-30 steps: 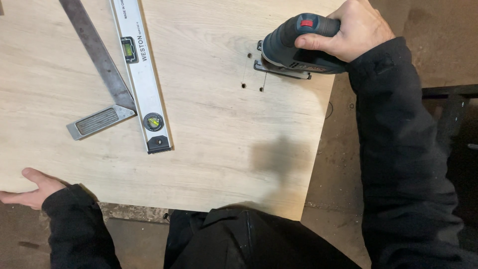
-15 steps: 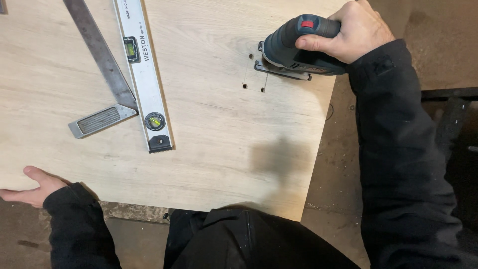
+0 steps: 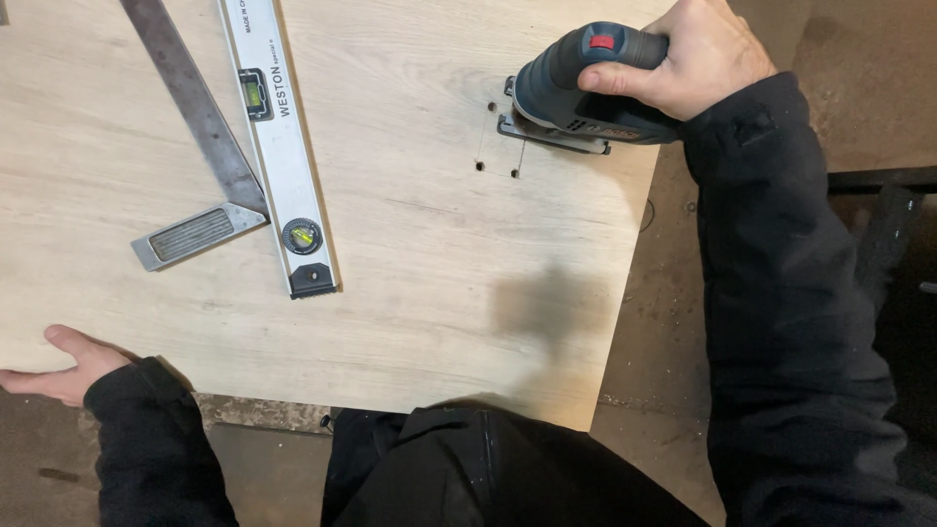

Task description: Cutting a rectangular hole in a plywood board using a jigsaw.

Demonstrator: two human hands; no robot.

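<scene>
My right hand [image 3: 698, 60] grips the handle of a dark blue jigsaw [image 3: 576, 93] with a red button on top. The saw's metal base rests flat on a pale wood-grain board [image 3: 420, 263], at its far right edge. Just in front of the saw are small drilled holes [image 3: 480, 166] joined by thin pencil lines. My left hand [image 3: 61, 366] lies flat against the board's near left edge, fingers together, pressing on it. Both arms are in dark sleeves.
A silver spirit level [image 3: 278, 146] with green vials lies on the board's left half. A metal try square [image 3: 200, 171] lies beside it, touching it. Dusty concrete floor [image 3: 654, 322] shows to the right of the board, and a dark frame [image 3: 883, 181] at far right.
The view has shifted very slightly; the jigsaw and both hands stay in about the same places on the board.
</scene>
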